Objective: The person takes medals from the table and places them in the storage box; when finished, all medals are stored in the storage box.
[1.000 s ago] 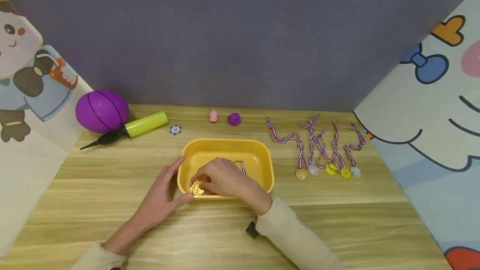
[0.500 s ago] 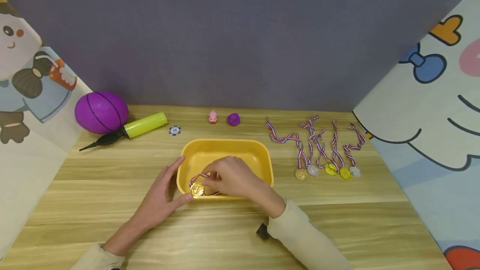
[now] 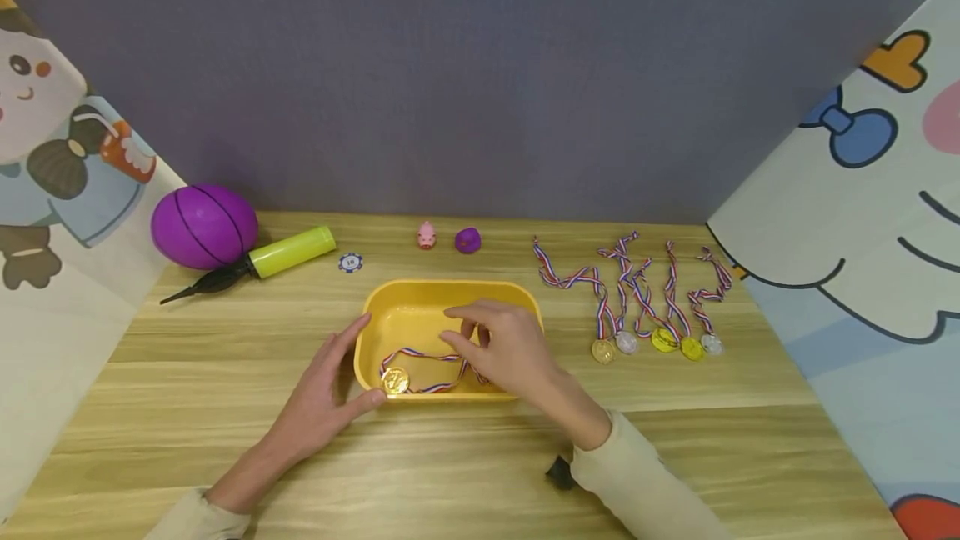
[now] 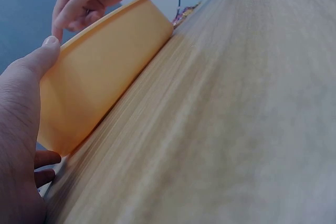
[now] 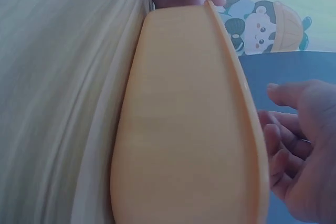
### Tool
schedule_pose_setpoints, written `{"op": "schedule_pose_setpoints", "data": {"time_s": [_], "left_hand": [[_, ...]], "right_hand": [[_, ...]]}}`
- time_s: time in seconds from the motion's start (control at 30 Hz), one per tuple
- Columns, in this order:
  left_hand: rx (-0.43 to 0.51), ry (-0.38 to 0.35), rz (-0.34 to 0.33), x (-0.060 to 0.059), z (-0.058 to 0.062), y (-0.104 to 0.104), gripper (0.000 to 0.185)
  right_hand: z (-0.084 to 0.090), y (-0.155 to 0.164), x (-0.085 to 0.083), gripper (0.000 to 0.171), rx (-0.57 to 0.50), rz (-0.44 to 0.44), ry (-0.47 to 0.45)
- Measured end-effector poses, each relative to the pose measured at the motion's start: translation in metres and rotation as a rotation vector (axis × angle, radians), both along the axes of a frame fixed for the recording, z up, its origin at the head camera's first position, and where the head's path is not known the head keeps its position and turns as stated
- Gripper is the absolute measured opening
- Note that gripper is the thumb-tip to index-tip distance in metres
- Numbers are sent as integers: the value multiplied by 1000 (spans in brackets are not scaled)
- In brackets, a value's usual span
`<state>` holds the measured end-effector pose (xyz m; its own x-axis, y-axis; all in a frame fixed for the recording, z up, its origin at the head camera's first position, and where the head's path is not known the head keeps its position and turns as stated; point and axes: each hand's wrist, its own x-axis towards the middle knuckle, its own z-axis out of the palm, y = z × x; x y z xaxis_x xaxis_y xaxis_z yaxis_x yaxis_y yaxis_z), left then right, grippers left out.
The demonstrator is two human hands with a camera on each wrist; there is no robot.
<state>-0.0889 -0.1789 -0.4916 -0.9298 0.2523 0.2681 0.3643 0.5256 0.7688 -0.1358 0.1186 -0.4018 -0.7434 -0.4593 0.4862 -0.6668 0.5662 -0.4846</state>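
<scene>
My left hand (image 3: pixel 322 398) rests against the near left corner of a yellow plastic tub (image 3: pixel 525 294), its thumb straight at the front rim and its fingers along the left end. In the left wrist view the thumb (image 4: pixel 44 56) reaches the rim's edge. Inside the tub lies a gold medal (image 3: pixel 394 381) against the near left corner, its striped ribbon (image 3: pixel 420 352) stretched rightward in a long loop. Above the tub's right part hovers my right hand (image 3: pixel 510 348), thumb and index finger apart, nothing between them. It covers the ribbon's right end.
Several medals (image 3: pixel 663 340) with striped ribbons lie in a row to the right. At the back stand a pink pig toy (image 3: pixel 427 235) and a purple toy (image 3: pixel 468 240). To the left are a poker chip (image 3: pixel 350 262), a yellow-green hand pump (image 3: pixel 292 252) and a purple ball (image 3: pixel 204 226).
My right hand has moved from the gold medal to the right, letting go of the ribbon, which now shows as a spread loop. My left hand has stayed at the tub's corner.
</scene>
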Motion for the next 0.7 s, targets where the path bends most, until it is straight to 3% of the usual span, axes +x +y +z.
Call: {"op": "schedule_pose_setpoints", "data": {"time_s": [0.17, 0.37, 0.6, 0.7], "left_hand": [[-3, 23, -1, 0, 1, -2, 108], [-5, 21, 2, 1, 2, -2, 108], [9, 33, 0, 0, 2, 1, 107], [12, 41, -6, 1, 0, 2, 107]], "right_hand": [[-1, 14, -4, 21, -128, 0, 95], [-7, 35, -3, 19, -256, -27, 124], [-13, 71, 3, 25, -330, -67, 186], [-16, 87, 8, 25, -348, -86, 156]]}}
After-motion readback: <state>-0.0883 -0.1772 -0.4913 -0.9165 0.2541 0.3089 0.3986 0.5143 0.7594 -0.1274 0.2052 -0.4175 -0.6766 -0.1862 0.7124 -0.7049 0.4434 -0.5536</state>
